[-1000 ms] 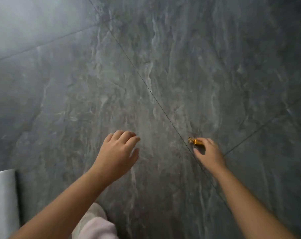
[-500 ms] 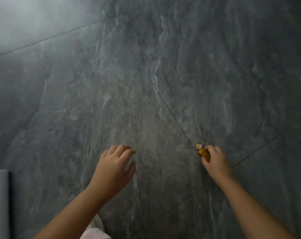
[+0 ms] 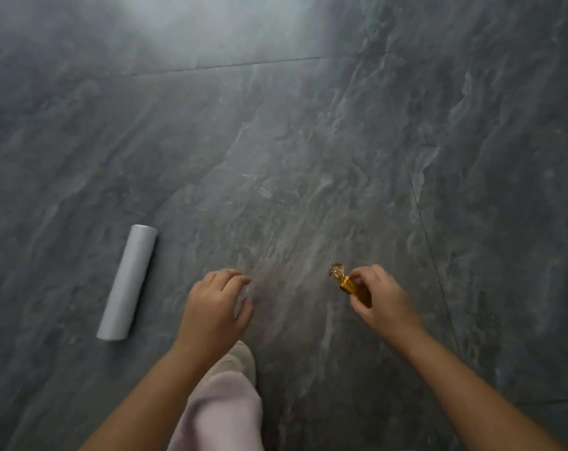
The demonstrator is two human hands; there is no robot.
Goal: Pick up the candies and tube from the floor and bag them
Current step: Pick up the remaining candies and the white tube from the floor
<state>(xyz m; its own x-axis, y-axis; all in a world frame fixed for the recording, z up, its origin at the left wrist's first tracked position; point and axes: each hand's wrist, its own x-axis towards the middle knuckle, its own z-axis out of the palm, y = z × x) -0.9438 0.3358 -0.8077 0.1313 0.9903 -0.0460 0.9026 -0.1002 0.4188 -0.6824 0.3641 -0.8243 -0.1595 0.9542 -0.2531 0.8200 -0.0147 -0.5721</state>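
Two hands low | right hand (image 3: 381, 297) grip pinches candy (image 3: 352, 285) | left hand (image 3: 215, 312) curled, empty

Candy (image 3: 352, 285) half hidden in right hand (image 3: 381, 299); left palm unseen

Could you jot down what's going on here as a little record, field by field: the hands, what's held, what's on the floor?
right hand: pinching a candy in a gold wrapper, above the floor
left hand: curled, holding nothing visible
tube: pale grey, lying on its side on the floor, left of the left hand, untouched
floor: dark grey stone tiles
shoe: light, below the left hand
bag: none in view
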